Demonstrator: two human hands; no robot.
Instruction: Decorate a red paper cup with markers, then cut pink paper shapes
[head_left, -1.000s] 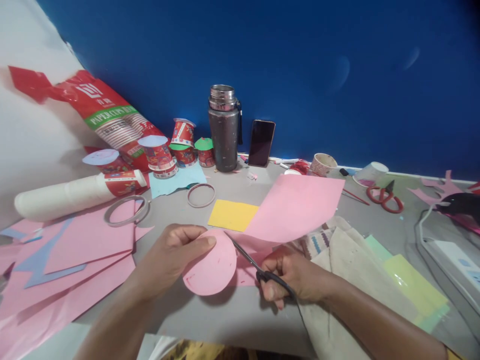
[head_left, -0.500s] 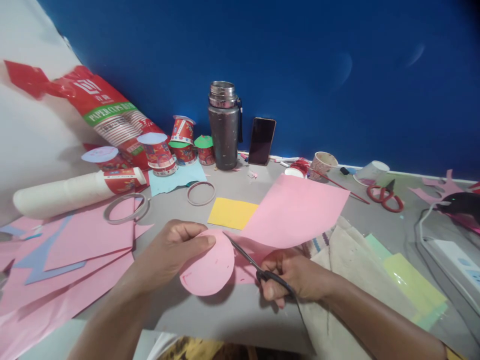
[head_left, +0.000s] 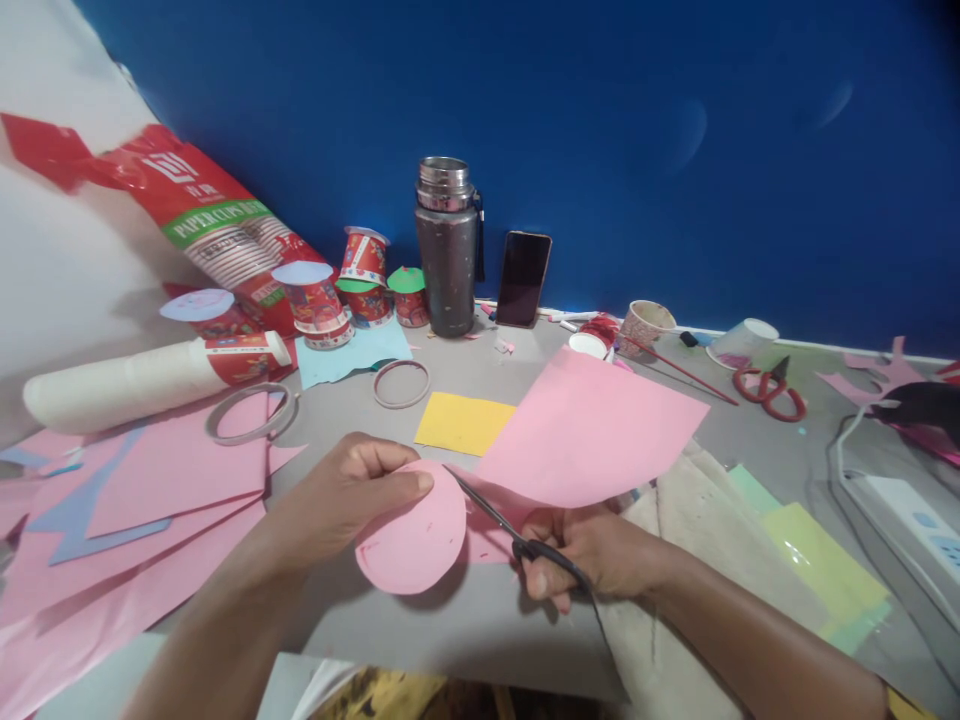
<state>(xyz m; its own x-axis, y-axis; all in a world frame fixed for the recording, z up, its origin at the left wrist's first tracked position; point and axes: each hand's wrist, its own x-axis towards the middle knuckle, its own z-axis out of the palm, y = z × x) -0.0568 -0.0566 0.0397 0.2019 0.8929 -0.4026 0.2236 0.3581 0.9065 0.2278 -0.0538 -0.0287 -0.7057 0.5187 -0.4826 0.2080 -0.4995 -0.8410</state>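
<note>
Between thumb and fingers, my left hand (head_left: 367, 490) pinches the upper edge of a rounded pink paper piece (head_left: 414, 540). Small dark red marks show on that piece. My right hand (head_left: 570, 560) is closed round the dark handles of a pair of scissors (head_left: 487, 510). The blades point up and left and meet the paper near the top of the rounded edge, close to my left thumb. A large pink sheet (head_left: 592, 425) spreads above the scissors; whether it still joins the rounded piece there, I cannot tell. A yellow paper rectangle (head_left: 463, 422) lies just behind.
At left are pink paper sheets (head_left: 180, 470), a paper cup stack (head_left: 135, 385) and a bag of paper cups (head_left: 225, 225). A flask (head_left: 445, 260) and a phone (head_left: 524, 280) stand behind. Red-handled scissors (head_left: 771, 390) and a power strip (head_left: 911, 520) are at right, beside cloth (head_left: 675, 590).
The rounded pink piece has shifted slightly left and the large pink sheet leans a little further right. Both hands keep their grips; the view has tilted slightly.
</note>
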